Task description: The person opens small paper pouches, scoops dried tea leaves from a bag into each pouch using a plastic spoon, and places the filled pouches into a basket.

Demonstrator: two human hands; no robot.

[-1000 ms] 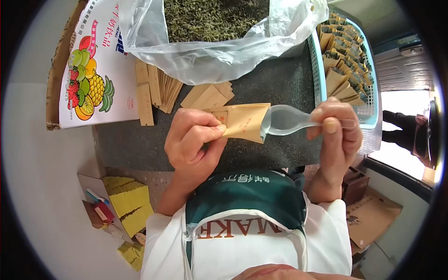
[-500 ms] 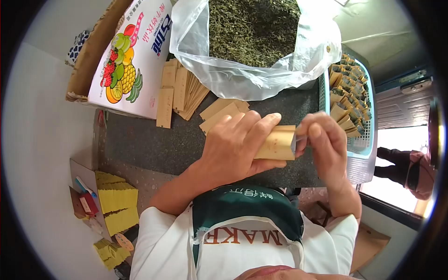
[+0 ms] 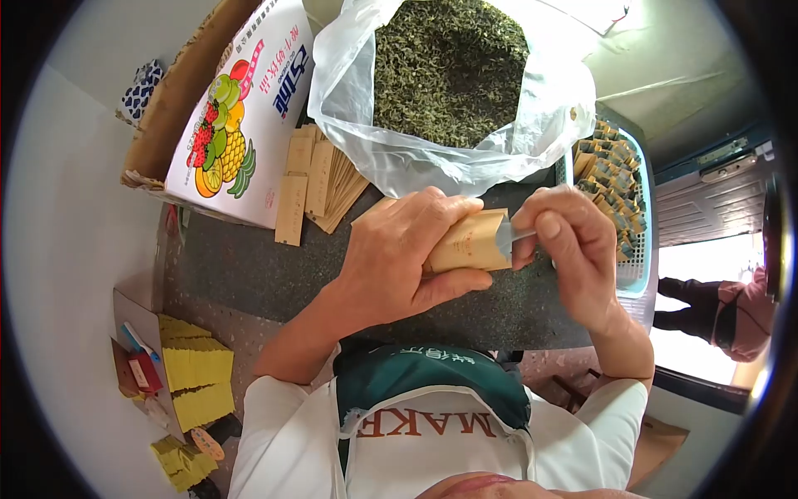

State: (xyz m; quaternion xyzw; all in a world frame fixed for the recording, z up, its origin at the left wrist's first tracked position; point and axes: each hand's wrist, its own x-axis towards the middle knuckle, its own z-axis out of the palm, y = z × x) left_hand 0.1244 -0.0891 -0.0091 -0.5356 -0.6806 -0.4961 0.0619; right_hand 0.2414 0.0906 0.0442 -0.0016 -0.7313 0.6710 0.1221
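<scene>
My left hand (image 3: 382,258) is wrapped round a tan paper packet (image 3: 472,243), its open end facing right. The thumb lies along the near side and the fingers cover the far side. From that open end a translucent, greyish-white strip or liner (image 3: 519,235) sticks out. Pinched between thumb and forefinger, its outer end is in my right hand (image 3: 578,249). How far it reaches inside the packet is hidden. Beyond my hands, a clear plastic bag (image 3: 332,104) stands wide, full of dried, dark green tea-like leaves (image 3: 449,75).
Flat paper packets (image 3: 320,179) lie fanned beside a fruit-printed carton (image 3: 241,125) at the left. At the right, a light-blue basket (image 3: 636,274) holds many filled packets (image 3: 611,170). Yellow paper bundles (image 3: 195,366) sit low left. A person (image 3: 736,320) stands by the doorway.
Both hands and the packet appear slightly further left, and the whole view has shifted. More of the translucent strip shows between the packet's mouth and my right hand.
</scene>
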